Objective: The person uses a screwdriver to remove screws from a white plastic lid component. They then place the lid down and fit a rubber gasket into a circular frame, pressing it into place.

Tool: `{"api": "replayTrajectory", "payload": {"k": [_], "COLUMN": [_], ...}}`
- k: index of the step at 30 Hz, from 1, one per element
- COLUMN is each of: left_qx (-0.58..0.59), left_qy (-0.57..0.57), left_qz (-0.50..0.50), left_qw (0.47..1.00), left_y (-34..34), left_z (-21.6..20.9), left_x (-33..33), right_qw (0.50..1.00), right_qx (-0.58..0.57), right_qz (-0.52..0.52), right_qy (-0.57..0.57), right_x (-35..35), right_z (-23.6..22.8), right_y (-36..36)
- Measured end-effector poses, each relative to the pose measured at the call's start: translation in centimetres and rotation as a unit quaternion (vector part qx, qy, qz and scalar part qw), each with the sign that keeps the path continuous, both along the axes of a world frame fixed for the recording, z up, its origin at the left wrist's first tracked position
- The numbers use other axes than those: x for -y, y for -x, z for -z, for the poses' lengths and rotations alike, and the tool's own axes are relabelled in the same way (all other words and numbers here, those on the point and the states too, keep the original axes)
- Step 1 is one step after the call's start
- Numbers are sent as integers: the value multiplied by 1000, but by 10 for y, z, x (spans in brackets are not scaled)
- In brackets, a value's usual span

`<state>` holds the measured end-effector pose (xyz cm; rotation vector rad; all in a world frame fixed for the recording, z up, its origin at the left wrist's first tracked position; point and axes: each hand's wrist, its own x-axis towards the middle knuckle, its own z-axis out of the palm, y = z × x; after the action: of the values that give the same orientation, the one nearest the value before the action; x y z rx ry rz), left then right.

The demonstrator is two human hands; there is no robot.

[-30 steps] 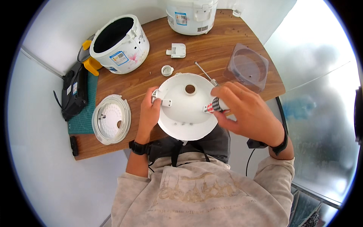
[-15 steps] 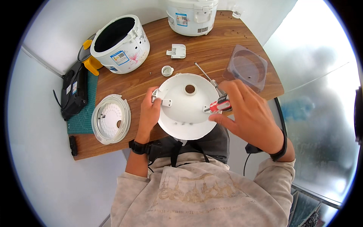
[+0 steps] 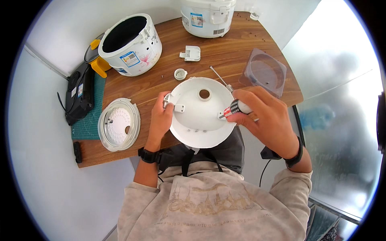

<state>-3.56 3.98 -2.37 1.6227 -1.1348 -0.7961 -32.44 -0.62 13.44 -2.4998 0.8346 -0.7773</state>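
A round white cooker lid [image 3: 200, 116] with a central hole lies at the table's front edge, underside up. My left hand [image 3: 161, 118] grips its left rim by a small hinge bracket. My right hand [image 3: 267, 116] holds a screwdriver with a red, white and black handle [image 3: 237, 108]; its tip rests on a small white bracket at the lid's right rim. A second screwdriver [image 3: 220, 78] lies on the table just behind the lid.
An open white rice cooker body [image 3: 130, 40] stands at the back left and another closed cooker [image 3: 207, 16] at the back. An inner lid plate [image 3: 119, 124] lies at left by a green cutting mat [image 3: 86, 124], with a small cap [image 3: 180, 74], white latch [image 3: 190, 52] and clear cover [image 3: 265, 72] on the wooden table [image 3: 229, 48].
My right hand has shifted the screwdriver slightly left and down onto the bracket at the lid's right rim. My left hand stays on the left rim.
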Motion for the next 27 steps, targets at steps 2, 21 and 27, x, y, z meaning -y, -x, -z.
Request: {"api": "replayTrajectory", "payload": {"k": [2, 21, 27], "left_qx": [0, -9, -4], "left_qy": [-5, -16, 1], "left_qz": [2, -5, -1], "left_qw": [1000, 1000, 1000], "left_y": [0, 1, 0], "left_z": [-1, -4, -1], "left_x": [0, -1, 0], "right_qw": [999, 973, 963], "right_qx": [19, 215, 236], "right_qz": [14, 81, 127], "right_qy": [24, 24, -20], "right_x": [2, 2, 7], "right_z": [5, 29, 46], "right_y": [1, -5, -3]}}
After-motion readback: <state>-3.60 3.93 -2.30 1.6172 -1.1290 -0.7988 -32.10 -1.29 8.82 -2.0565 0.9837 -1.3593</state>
